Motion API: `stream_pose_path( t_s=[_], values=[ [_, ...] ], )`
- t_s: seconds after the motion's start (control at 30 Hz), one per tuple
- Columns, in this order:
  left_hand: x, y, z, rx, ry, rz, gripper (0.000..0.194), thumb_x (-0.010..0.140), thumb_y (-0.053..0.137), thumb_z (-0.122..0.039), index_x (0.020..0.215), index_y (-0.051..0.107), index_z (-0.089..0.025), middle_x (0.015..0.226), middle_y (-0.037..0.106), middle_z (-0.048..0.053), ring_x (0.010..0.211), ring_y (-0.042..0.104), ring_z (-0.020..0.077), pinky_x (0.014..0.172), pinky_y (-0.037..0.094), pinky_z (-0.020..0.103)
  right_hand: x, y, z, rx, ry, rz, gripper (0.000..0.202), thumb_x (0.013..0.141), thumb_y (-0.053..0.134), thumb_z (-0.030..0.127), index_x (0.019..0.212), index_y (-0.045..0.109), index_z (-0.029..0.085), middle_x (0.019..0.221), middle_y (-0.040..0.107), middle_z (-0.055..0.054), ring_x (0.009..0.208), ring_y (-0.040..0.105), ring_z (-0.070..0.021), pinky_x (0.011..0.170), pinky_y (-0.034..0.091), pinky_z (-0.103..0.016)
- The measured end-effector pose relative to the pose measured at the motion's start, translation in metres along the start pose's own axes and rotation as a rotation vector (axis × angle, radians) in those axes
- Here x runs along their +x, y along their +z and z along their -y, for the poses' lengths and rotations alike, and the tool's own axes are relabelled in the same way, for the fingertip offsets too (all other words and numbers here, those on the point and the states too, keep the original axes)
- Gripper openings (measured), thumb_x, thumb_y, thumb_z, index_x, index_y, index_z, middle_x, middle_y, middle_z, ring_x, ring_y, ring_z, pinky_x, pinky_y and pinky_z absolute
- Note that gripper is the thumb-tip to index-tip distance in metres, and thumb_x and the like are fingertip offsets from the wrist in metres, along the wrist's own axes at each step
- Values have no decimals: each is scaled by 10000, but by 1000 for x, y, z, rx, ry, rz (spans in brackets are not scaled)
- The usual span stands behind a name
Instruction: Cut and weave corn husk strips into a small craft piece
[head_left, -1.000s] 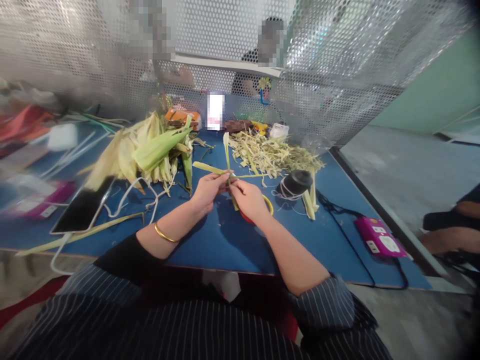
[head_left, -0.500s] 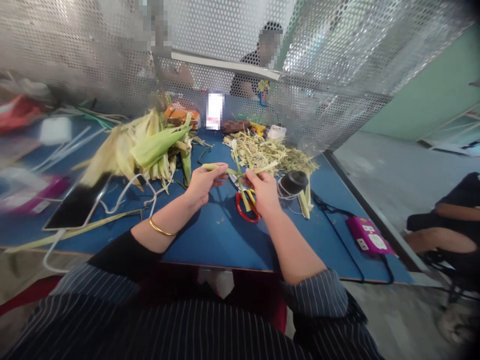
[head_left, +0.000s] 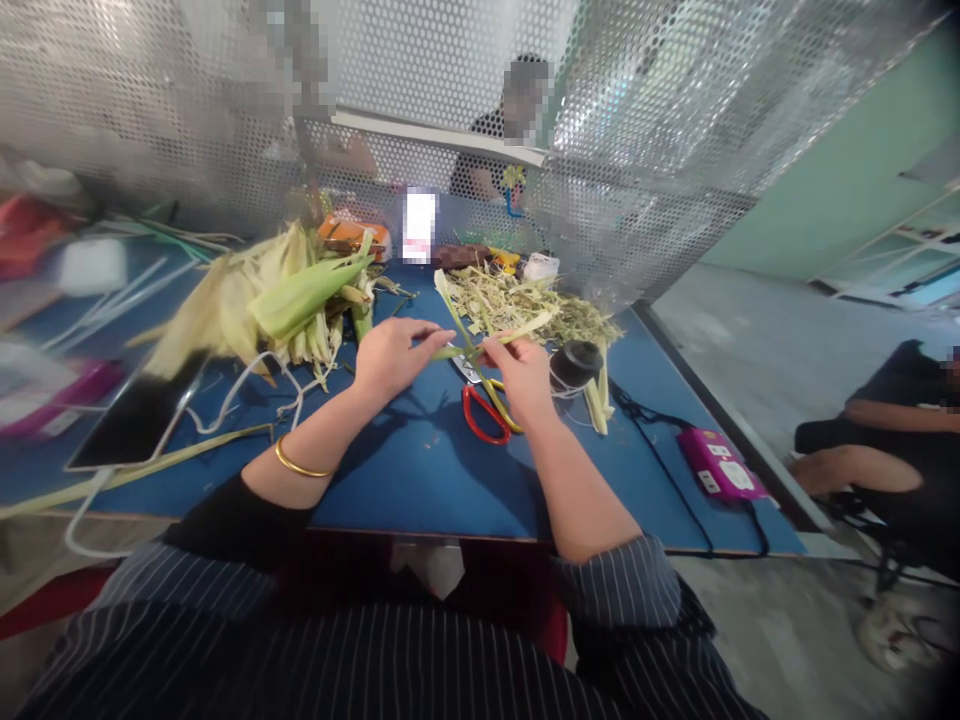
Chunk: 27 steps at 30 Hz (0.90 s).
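Between my two hands, crossed strips of green corn husk point(head_left: 471, 352) are held above the blue table. My left hand point(head_left: 399, 358) pinches the left end of a strip with thumb and fingers. The crossing point sits at the fingertips of my right hand point(head_left: 519, 372), closed on the husk strips, with a pale end sticking out to the right. Below the strips lie scissors point(head_left: 484, 415) with red and yellow handles, their blades partly hidden. A dark spool of thread point(head_left: 576, 366) stands just right of my right hand.
A pile of corn husks point(head_left: 300, 300) lies on the left, beside a black tablet point(head_left: 142, 415) and white cable. Husk scraps point(head_left: 517, 305) heap at the back. A purple box point(head_left: 721, 464) is at right. Behind a perforated plastic sheet point(head_left: 435, 70) sits a person; another sits at far right.
My left hand has shifted its grip and its fingers now point more to the right, nearer the crossing. The crossed strips have turned slightly. The whole view has shifted a little.
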<state>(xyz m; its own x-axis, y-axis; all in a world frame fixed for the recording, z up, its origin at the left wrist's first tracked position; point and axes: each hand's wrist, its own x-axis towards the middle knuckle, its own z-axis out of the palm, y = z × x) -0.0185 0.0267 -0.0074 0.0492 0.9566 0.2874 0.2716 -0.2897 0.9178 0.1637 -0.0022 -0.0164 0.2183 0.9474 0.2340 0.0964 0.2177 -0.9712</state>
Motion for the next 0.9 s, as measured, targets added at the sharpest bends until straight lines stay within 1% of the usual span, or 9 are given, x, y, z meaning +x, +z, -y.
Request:
stream_pose_path(
  t_s=[0.07,0.13,0.2,0.33,0.53,0.63,0.7,0.8,0.9],
  values=[
    [-3,3,-1,-98,-98,202,196,675,761,-368,775,768,-200,725,715,54,754,639,184,670,443,237,-1,1,-1,-6,-14,73,179,733,664,368,757,637,192,662,635,8,637,614,-148,698,497,-306],
    [-5,9,0,-212,-171,383,235,703,740,-347,862,764,-176,707,713,54,640,623,152,625,445,243,-1,1,-3,1,3,126,182,721,679,367,742,640,191,650,624,13,618,593,-140,671,487,-294],
    [-8,13,3,-310,-244,462,258,710,732,-330,907,756,-167,761,724,67,603,622,129,578,432,234,-1,2,-6,-7,43,140,200,699,702,373,725,650,182,627,614,14,592,563,-130,639,470,-282],
    [-10,15,6,-406,-385,426,249,662,766,-323,846,756,-155,853,730,100,587,633,118,509,389,219,1,1,-8,53,92,114,237,666,736,385,718,648,171,618,605,18,574,538,-113,621,449,-269],
    [-12,16,4,-440,-441,434,300,680,760,-370,898,751,-164,878,732,110,539,620,101,446,330,204,1,-1,-8,16,106,61,286,672,731,427,667,612,168,551,602,11,547,534,-116,607,440,-277],
    [-12,19,4,-421,-471,368,248,672,770,-350,813,748,-147,824,730,107,495,587,85,425,316,201,2,-1,-9,-36,104,75,293,699,703,450,693,607,173,574,613,8,559,557,-123,620,454,-279],
    [-11,19,5,-421,-466,271,231,677,765,-341,778,739,-135,802,726,100,481,575,79,414,311,195,2,-2,-10,-67,106,117,301,724,671,477,767,609,186,638,637,8,577,587,-133,617,462,-279],
    [-8,18,6,-455,-449,154,258,683,763,-346,827,734,-134,809,724,92,498,589,84,403,308,181,-1,-5,-8,-242,57,292,271,777,618,476,785,606,206,673,654,9,588,605,-145,611,450,-278],
    [-7,16,7,-538,-491,164,260,674,774,-328,851,734,-142,825,721,84,516,590,79,406,318,171,-5,-6,-3,-523,-116,410,241,841,558,393,686,591,210,610,631,20,579,577,-136,622,406,-263]
  ],
)
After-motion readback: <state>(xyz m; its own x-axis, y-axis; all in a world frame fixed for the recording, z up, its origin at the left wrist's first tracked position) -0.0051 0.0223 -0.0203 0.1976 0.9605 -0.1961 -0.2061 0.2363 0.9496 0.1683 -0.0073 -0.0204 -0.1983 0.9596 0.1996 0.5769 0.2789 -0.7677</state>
